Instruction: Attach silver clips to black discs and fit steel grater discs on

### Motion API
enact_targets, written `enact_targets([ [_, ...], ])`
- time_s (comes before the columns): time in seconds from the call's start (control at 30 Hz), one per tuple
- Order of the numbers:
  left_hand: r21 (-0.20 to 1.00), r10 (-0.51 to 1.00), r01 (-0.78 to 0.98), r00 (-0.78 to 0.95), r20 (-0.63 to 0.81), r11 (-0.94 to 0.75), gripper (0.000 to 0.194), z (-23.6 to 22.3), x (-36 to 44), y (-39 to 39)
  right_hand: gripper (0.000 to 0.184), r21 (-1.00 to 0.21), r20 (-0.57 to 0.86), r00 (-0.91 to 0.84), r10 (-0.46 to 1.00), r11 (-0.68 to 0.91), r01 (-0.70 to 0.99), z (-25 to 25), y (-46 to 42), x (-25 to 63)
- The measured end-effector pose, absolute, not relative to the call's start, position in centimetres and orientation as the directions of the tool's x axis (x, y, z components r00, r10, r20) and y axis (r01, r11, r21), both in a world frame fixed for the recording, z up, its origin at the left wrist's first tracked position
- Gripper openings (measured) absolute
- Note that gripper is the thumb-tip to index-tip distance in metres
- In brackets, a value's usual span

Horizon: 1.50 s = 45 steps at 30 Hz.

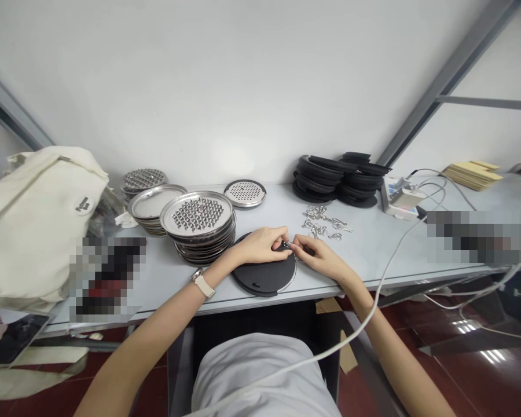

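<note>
My left hand [260, 245] and right hand [319, 255] meet over the flat round black disc with a metal rim [264, 277], which lies at the near edge of the pale grey counter [373, 243], steady under my work. Both grips pinch narrow on one small silver metal clip [287, 245] at the disc's far rim. My fingertips hide most of it. More loose silver clips [323, 223] lie just beyond, within reach.
</note>
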<state>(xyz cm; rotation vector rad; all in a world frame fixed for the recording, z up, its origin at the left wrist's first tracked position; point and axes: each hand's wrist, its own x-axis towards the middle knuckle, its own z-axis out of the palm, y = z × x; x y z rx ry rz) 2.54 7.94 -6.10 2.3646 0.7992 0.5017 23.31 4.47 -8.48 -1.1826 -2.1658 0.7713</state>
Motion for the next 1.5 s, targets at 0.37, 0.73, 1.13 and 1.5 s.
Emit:
enact_targets([
  [0.37, 0.678, 0.628, 0.377, 0.761, 0.161, -0.631, 0.017, -6.29, 2.41, 8.05, 0.032, -0.698, 0.187, -0.5, 0.846, 0.473, 0.538, -8.58, 4.47, 23.48],
  [0.73, 0.701, 0.637, 0.39, 0.762, 0.119, -0.597, 0.017, -6.08, 2.4, 8.0, 0.036, -0.709, 0.179, -0.5, 0.847, 0.463, 0.531, -8.54, 4.54, 23.45],
  [1.13, 0.69, 0.638, 0.401, 0.761, 0.115, -0.603, 0.018, -6.04, 2.45, 8.01, 0.04, -0.728, 0.154, -0.498, 0.853, 0.439, 0.527, -8.61, 4.66, 23.54],
  [1.5, 0.679, 0.626, 0.392, 0.77, 0.127, -0.62, 0.018, -6.28, 2.4, 8.16, 0.036, -0.729, 0.171, -0.463, 0.87, 0.428, 0.535, -8.61, 4.55, 23.36],
])
